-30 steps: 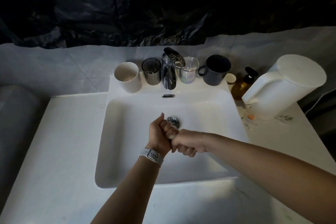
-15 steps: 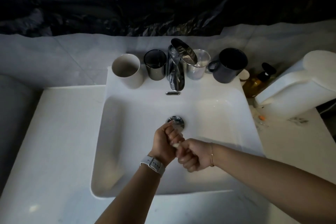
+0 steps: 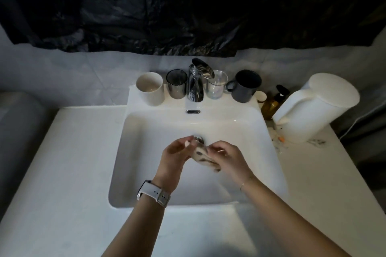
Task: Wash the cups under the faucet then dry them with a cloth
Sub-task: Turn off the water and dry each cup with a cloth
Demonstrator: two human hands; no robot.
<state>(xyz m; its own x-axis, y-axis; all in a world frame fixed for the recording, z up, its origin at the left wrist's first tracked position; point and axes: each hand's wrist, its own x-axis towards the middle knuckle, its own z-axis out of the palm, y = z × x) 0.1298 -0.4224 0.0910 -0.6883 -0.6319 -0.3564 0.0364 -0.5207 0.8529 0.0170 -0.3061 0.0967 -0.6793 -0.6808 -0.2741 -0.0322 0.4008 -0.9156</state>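
Over the white sink [image 3: 146,152], both hands hold a small pale cloth with dark spots [image 3: 203,157]. My left hand [image 3: 174,159] pinches its left end, and my right hand [image 3: 228,157] grips its right part with curled fingers. On the ledge behind the basin stand a white cup [image 3: 150,87], a smoky grey cup [image 3: 177,83], a clear glass [image 3: 216,84] and a dark mug [image 3: 246,85]. The chrome faucet [image 3: 196,81] rises between the grey cup and the glass; no water is visible running.
A white jug-shaped container [image 3: 315,104] and an amber pump bottle [image 3: 273,103] stand on the counter right of the sink. Small bits of litter [image 3: 279,139] lie near the jug. The drain [image 3: 198,139] shows just beyond my fingers. White counter [image 3: 73,162] spreads to the left.
My hands were clenched tightly together over the twisted cloth. Now they have loosened and drawn apart, and the spotted cloth shows between them.
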